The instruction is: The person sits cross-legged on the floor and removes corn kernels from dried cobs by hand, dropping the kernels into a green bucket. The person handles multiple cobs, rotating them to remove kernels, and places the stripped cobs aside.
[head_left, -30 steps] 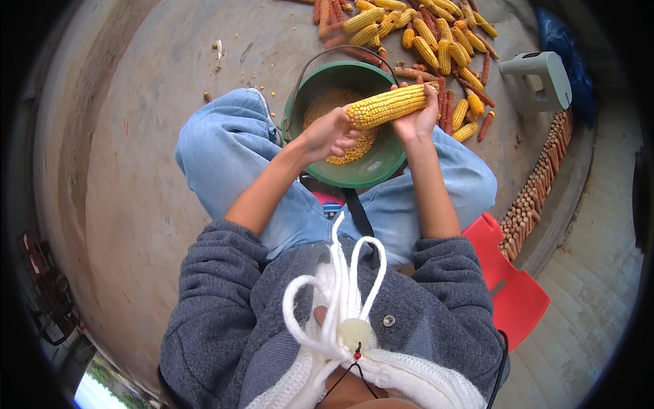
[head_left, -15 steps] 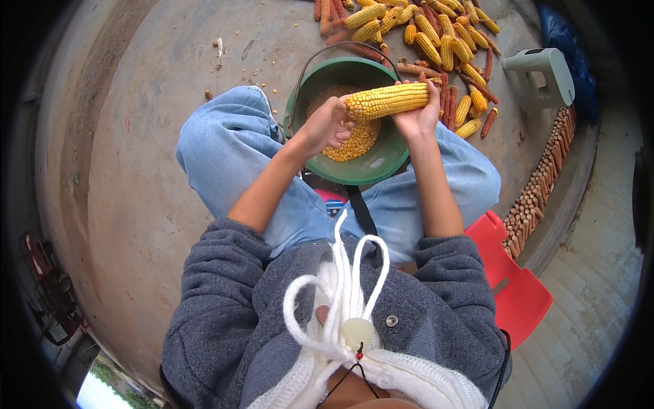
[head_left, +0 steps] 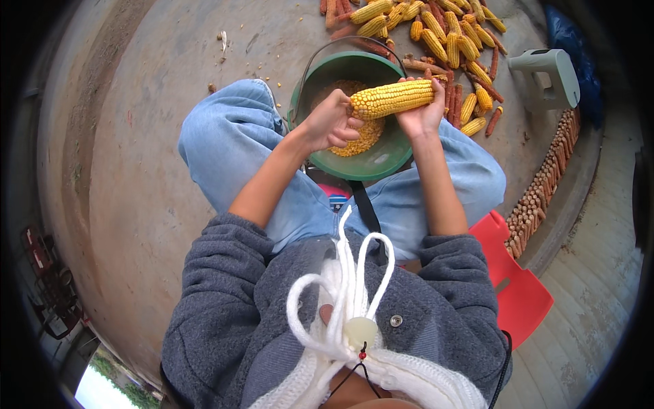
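Over a green bucket [head_left: 373, 168] between my knees, a yellow ear of corn [head_left: 392, 99] lies almost level, its kernels still dense along the side that shows. My right hand [head_left: 421, 117] is wrapped round its right end, fingers behind it. At the other end, my left hand [head_left: 332, 121] grips the tip with thumb and forefinger, while its other fingers curl below. Loose yellow kernels [head_left: 361, 141] cover part of the bucket's bottom. The bucket's thin dark handle [head_left: 338, 42] stands up toward the far side.
Beyond the bucket to the right lies a heap of corn ears [head_left: 453, 41] mixed with bare reddish cobs [head_left: 455, 102]. A grey-green plastic stool [head_left: 555, 75] stands at the far right, near stacked cobs [head_left: 545, 184]. A red plastic seat [head_left: 518, 293] is by my right side.
The hands keep the same hold on the ear of corn. My left fingers have shifted slightly at its tip, and the whole view has moved a little.
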Demonstrator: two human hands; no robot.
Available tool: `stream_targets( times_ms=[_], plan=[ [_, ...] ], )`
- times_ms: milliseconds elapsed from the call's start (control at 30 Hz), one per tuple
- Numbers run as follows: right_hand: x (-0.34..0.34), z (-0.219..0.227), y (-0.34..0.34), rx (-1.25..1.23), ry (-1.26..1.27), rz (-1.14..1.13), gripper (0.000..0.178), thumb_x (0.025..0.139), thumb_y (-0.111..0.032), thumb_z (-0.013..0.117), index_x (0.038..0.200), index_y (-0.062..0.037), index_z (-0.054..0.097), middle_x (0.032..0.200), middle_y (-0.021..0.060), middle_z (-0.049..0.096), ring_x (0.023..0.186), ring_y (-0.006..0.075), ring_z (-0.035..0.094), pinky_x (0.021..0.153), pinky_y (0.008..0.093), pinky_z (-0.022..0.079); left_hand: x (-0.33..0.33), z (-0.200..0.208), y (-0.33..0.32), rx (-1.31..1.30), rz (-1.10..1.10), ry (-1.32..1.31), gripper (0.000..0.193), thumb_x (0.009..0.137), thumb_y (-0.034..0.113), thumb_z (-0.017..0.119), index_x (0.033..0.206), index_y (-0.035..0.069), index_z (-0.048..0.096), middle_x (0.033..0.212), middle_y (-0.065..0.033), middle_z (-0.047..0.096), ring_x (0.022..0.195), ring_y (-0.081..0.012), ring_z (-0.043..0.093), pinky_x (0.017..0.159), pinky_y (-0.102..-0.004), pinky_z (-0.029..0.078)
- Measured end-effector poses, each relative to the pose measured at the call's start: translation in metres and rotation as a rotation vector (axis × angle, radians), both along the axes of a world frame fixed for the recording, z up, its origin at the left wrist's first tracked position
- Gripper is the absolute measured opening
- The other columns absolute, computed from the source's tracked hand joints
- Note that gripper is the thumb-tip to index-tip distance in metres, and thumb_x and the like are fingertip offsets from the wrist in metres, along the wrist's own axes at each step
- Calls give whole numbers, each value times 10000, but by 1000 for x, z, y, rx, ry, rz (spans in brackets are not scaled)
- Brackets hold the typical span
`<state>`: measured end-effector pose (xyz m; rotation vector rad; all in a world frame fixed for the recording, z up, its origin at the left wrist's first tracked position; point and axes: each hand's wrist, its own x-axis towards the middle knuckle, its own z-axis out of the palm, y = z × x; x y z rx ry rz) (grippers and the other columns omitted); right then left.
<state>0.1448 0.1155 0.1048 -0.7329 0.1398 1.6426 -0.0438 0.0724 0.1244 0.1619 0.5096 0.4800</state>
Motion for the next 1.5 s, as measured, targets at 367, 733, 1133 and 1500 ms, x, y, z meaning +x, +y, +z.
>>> stream_targets(
  times_ms=[367, 733, 1133, 1500],
  plan=[
    [-9, 13, -6, 18, -65, -12, 191, 745, -225, 561, 884, -98, 527, 756, 39, 511, 779, 212, 513, 809, 375, 426, 2, -4, -2, 100, -53, 136, 371, 784, 250, 200, 1066, 94, 384, 651, 28, 266, 424, -16, 192, 313, -114, 130],
    [-8, 11, -7, 55, -106, -23, 208, 752, -229, 555, 922, -115, 522, 763, 30, 513, 775, 207, 515, 807, 387, 429, 5, -3, -3, 136, -80, 206, 397, 789, 229, 190, 1121, 102, 367, 666, 21, 279, 437, -17, 196, 319, -112, 128],
    [-5, -2, -2, -49, -186, 9, 289, 743, -349, 590, 818, -101, 460, 763, 81, 505, 742, 286, 511, 709, 481, 434, 14, 5, -11, 245, -33, 445, 327, 869, 373, 275, 1127, 209, 390, 614, 54, 269, 415, -14, 175, 336, -158, 114],
    [-8, 4, -4, -54, -210, -13, 242, 734, -334, 544, 779, -107, 471, 700, 68, 508, 702, 243, 509, 738, 472, 432, 18, 9, -12, 240, -25, 500, 361, 877, 355, 276, 1203, 219, 352, 621, 63, 281, 429, -8, 186, 347, -151, 122]
  ],
)
